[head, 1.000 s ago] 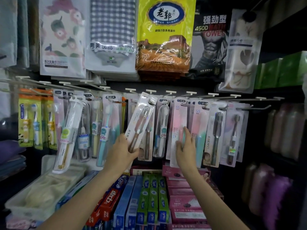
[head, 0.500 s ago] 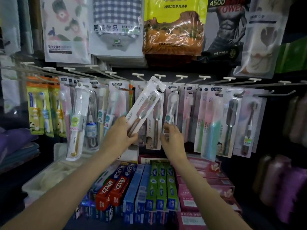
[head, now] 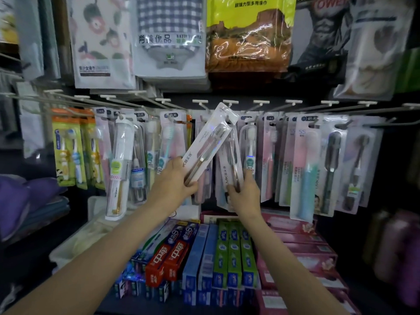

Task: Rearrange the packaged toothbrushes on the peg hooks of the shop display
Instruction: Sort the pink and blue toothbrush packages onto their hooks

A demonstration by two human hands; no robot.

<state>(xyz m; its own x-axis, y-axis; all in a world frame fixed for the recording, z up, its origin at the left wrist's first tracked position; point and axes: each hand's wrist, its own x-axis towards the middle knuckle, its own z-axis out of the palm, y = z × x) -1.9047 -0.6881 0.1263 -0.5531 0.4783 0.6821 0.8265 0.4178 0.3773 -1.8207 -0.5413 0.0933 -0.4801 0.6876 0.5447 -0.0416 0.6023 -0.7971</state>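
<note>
Across the upper frame hang bagged towels, the yellow towel pack at top centre, and below them the row of peg hooks carries the packaged toothbrushes, with the pink-and-teal toothbrush pack right of centre. Along the bottom lie toothpaste boxes, the red toothpaste boxes lower centre beside the green toothpaste boxes. Your left hand, centre frame, has its fingers curled around the lower end of a white toothbrush pack, tilted with its top toward the upper right, off the hooks and in front of the row. Just right of it, your right hand pinches the bottom of a second white toothbrush pack that hangs in the row.
</note>
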